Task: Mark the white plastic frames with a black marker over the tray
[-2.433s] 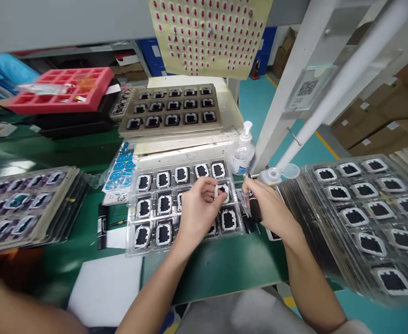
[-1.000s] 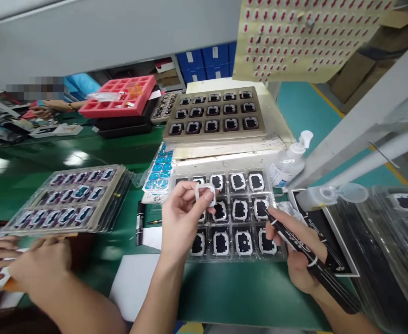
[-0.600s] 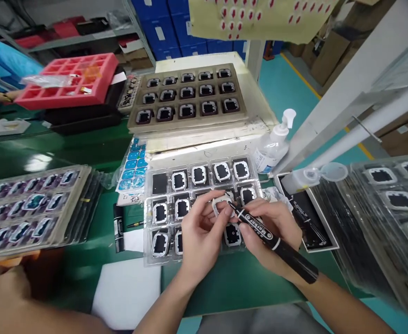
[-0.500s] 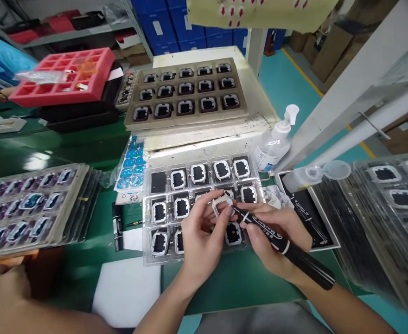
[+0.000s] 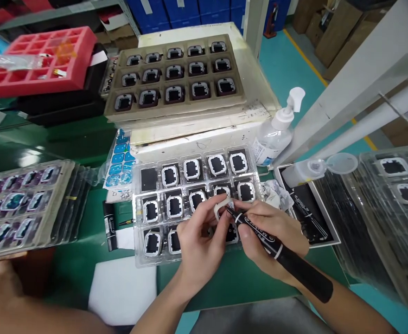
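My left hand (image 5: 201, 236) pinches a small white rounded-square frame (image 5: 219, 207) between thumb and fingers, above a clear plastic tray (image 5: 140, 248). In my right hand (image 5: 275, 232) is a thick black marker (image 5: 277, 250), its tip at the edge of the frame; my fingers partly hide the spot. Similar white frames with black centres, such as one frame (image 5: 169, 176), fill most of the tray's pockets. One pocket at its upper left shows only a black pad (image 5: 149, 179).
Behind stands a tan tray (image 5: 115, 111) of framed parts. A pump bottle (image 5: 273, 134) and a lying bottle (image 5: 303, 171) are at the right, beside stacked trays (image 5: 374, 222). Another marker (image 5: 109, 225) and white foam (image 5: 122, 290) lie left. Another person's hand (image 5: 2, 283) is at lower left.
The view has shifted, so the trays and bottles sit differently in it. The white frame is tilted more edge-on in my left hand, and the marker tip stays against it.
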Demonstrator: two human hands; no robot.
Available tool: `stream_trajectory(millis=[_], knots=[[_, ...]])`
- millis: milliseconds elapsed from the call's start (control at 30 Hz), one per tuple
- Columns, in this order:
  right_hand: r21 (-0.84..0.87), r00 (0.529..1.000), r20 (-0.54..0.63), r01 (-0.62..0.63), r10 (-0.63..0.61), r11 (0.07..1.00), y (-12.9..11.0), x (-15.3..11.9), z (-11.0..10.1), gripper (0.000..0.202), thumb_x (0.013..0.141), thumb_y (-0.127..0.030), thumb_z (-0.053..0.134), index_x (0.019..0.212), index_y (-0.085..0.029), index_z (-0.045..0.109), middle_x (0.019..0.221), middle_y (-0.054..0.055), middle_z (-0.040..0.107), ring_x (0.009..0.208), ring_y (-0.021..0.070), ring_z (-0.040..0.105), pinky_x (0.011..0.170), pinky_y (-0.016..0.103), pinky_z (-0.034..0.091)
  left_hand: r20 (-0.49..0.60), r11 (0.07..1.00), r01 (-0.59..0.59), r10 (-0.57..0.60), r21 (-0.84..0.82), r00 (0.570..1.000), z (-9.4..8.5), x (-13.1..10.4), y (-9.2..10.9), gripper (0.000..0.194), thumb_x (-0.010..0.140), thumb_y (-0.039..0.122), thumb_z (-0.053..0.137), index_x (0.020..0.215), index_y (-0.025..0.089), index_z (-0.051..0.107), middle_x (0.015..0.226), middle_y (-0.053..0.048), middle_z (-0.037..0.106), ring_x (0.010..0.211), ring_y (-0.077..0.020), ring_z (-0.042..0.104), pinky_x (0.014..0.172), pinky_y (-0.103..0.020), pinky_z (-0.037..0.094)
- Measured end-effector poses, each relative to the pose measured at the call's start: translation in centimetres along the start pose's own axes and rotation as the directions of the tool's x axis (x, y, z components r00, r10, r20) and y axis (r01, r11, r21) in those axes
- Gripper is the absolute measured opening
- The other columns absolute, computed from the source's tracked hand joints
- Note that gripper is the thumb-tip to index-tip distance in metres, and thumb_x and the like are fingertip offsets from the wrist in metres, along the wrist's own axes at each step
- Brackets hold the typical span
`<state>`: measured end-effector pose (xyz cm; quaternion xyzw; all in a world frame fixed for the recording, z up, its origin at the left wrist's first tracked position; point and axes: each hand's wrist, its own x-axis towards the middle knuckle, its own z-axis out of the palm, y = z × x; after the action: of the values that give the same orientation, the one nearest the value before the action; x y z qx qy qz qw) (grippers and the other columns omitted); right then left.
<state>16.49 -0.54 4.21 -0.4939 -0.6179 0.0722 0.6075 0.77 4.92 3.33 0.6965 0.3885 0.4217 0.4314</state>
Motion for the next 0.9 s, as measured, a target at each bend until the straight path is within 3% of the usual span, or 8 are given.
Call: stream_trajectory(millis=[267, 900], knots=[[0.014, 1.000, -0.023, -0.006, 0.007, 1.000, -0.33, 0.19, 0.10, 0.028, 0.092, -0.001, 0.073, 0.112, -0.020, 0.070, 0.098, 0.007, 0.078, 0.103, 0.0287, 0.084, 0.086, 0.038, 0.075, -0.028, 0.989, -0.112, 0.115, 0.099, 0.993, 0.07, -0.11, 0.04, 0.038, 0.099, 0.012, 0.073, 0.135, 0.026, 0.075, 0.094, -0.003, 0.083, 0.064, -0.0089, 0.067, 0.056, -0.018, 0.050], [0.015, 0.999, -0.019, 0.028, -0.027, 1.000, 0.14, -0.08, 0.16, 0.029, 0.090, -0.001, 0.074, 0.113, -0.019, 0.069, 0.096, 0.007, 0.077, 0.101, 0.0262, 0.084, 0.089, 0.036, 0.074, -0.026, 0.961, -0.180, 0.189, 0.210, 0.982, 0.17, -0.13, 0.23, 0.038, 0.099, 0.010, 0.072, 0.135, 0.022, 0.073, 0.085, 0.000, 0.080, 0.056, -0.0067, 0.062, 0.052, -0.016, 0.046]])
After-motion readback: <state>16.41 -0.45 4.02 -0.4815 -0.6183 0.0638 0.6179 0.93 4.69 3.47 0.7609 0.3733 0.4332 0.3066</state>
